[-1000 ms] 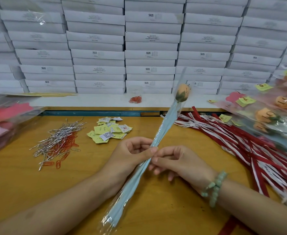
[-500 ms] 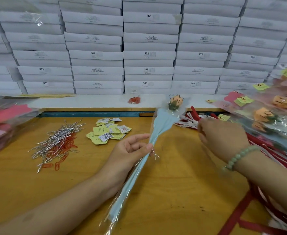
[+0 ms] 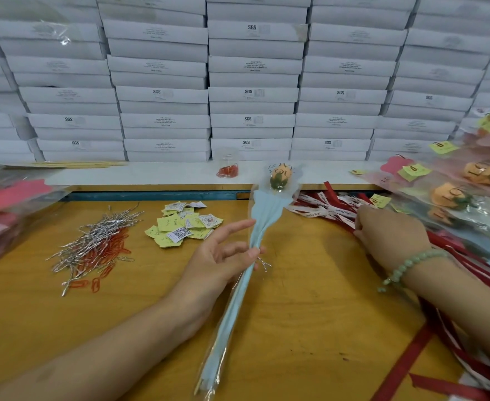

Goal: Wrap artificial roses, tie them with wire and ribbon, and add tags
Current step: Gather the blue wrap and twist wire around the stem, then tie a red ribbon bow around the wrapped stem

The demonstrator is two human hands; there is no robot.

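Right hand [image 3: 391,235] moved onto ribbons [image 3: 323,206]; left hand [image 3: 220,263] pinches wrapped rose [image 3: 267,215].

right hand [image 3: 391,235] fingertips hidden | rose [image 3: 278,179] stem covered | box labels [image 3: 162,121] unreadable

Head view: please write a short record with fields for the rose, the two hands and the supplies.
rose: wrapped rose, tilted, bloom away from the person
tie: silver wire twist on the stem
left hand: holds the stem at the twist
right hand: on the ribbon pile; grip hidden
supplies: wire ties, paper tags on table
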